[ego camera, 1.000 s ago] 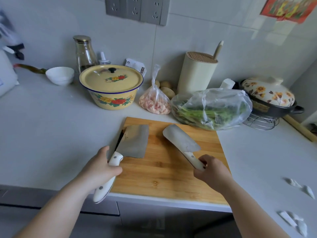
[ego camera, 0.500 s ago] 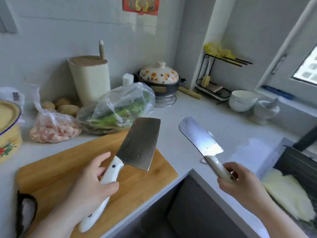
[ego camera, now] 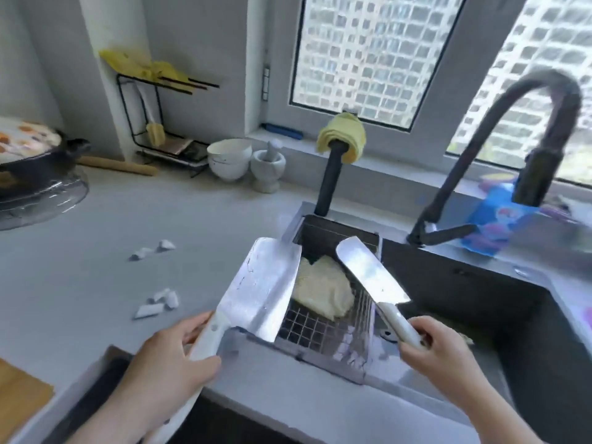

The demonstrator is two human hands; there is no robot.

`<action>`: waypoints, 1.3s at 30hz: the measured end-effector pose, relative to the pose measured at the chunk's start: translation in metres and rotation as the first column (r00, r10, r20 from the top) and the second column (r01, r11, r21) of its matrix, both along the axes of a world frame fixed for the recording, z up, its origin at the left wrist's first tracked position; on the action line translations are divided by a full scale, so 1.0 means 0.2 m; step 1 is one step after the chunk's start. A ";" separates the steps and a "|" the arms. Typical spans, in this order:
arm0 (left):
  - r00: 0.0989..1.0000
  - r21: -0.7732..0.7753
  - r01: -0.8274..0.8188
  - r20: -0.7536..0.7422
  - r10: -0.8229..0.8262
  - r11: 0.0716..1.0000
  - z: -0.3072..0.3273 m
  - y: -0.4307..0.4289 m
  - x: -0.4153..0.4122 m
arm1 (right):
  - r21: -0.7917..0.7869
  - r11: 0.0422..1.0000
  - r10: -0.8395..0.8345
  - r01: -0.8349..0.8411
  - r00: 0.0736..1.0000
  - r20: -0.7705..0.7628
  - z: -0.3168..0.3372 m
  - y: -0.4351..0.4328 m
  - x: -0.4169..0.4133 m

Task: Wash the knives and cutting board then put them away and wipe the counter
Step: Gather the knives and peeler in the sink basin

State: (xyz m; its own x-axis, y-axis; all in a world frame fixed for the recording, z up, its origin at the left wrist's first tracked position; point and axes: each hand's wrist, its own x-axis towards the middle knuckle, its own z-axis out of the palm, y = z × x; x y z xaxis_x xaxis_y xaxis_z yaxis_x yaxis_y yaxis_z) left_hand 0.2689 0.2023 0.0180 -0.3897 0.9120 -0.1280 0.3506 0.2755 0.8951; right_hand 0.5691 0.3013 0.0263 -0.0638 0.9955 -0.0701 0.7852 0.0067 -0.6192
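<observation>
The wide silver metal cleaver point(ego camera: 266, 290) is shiny and smooth, and so is the narrow silver metal knife point(ego camera: 371, 272). Their white handles point(ego camera: 210, 332) look like glossy plastic. The square wire metal basket point(ego camera: 320, 331) holds a soft, pale yellow cloth point(ego camera: 323, 290). The dark sink point(ego camera: 464, 283) looks matt. The grey counter point(ego camera: 96, 283) is smooth.

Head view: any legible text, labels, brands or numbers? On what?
No text can be read in this frame.
Blue packet at the right: coloured print, too blurred to read.
Cleaver in the left hand: no lettering shows on the blade.
Narrower knife in the right hand: no lettering shows on the blade.
</observation>
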 end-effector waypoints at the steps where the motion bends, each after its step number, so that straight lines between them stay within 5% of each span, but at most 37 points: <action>1: 0.999 -0.005 0.031 0.007 -0.031 0.999 -0.01 0.08 0.10 | -0.018 0.999 -0.043 0.043 0.999 0.003 -0.02 0.03 0.11; 10: 0.930 -0.119 0.350 0.162 -0.329 0.929 -0.08 0.62 0.88 | -0.163 0.949 -0.260 0.270 0.962 0.084 -0.14 0.24 0.88; 18: 0.830 -0.291 0.454 0.481 -0.281 0.842 -0.26 0.88 1.32 | -0.321 0.876 -0.309 0.360 0.930 0.201 -0.36 0.46 1.11; 39: 0.895 -0.620 -0.090 0.293 0.336 0.780 -0.70 1.03 1.68 | -0.378 0.903 -0.151 0.204 0.975 0.166 -0.57 0.73 1.24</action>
State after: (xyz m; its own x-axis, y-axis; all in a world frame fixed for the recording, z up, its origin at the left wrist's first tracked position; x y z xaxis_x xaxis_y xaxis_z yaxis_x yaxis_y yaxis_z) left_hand 0.6049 0.4083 -0.1227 -0.3749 0.5124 -0.7726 -0.1020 0.8055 0.5837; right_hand 0.8178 0.4472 -0.0872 0.1475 0.8806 -0.4503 0.8239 -0.3613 -0.4367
